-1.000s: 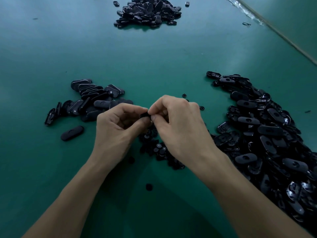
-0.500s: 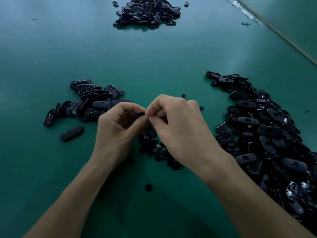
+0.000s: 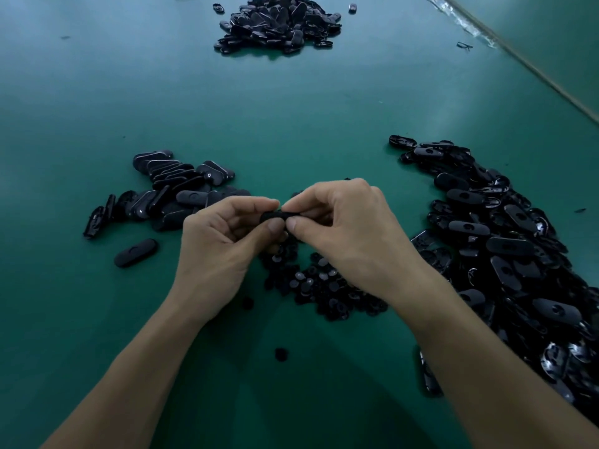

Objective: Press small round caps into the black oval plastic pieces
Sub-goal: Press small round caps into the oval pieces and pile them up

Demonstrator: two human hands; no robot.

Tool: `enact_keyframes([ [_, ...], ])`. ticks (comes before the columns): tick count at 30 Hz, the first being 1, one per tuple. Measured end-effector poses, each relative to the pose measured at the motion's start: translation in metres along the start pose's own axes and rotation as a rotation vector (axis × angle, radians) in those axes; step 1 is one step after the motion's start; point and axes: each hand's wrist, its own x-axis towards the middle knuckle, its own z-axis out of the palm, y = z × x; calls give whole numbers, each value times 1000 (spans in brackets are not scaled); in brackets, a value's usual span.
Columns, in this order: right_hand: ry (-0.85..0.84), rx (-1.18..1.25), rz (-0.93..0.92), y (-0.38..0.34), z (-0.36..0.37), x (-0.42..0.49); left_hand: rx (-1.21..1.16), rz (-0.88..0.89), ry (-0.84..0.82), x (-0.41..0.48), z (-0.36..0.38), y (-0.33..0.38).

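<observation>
The hands have hardly moved since a moment ago, but the two thumbs have come closer together, and now more of the one black oval plastic piece (image 3: 274, 216) shows between them. The left hand (image 3: 220, 251) and the right hand (image 3: 350, 241) both pinch it, with the fingers (image 3: 274, 226) curled tight round its ends, and they hold it up a little above the green worktop (image 3: 291, 124). I think this means a cap is being pushed into the piece right now, but the cap itself is hidden under the thumbs, so I cannot tell if it is all the way in. Just under the hands lies the pile of small round black caps (image 3: 317, 283), and one lone round cap (image 3: 281, 354) sits apart, nearer to the person. A big heap of black oval pieces (image 3: 502, 247) spreads out on the right, a smaller heap of oval pieces (image 3: 175, 192) lies on the left, and a far heap (image 3: 278, 24) sits at the back. There are lots of pieces left on the right, so I think the job is far from done. I see no names, labels or writing anywhere.
</observation>
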Motion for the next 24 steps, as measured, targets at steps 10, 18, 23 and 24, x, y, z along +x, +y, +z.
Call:
enact_keyframes([
  [10,43,-10,41,-2,6,-3,10,-11,13,-1,0,1],
  [18,5,-1,44,-3,1,-7,46,31,64,-2,0,2],
  [23,42,-94,70,-1,-5,-9,194,125,159,-2,-1,-3],
  [24,83,-132,73,1,-8,-10,256,155,214,-1,-4,-3],
])
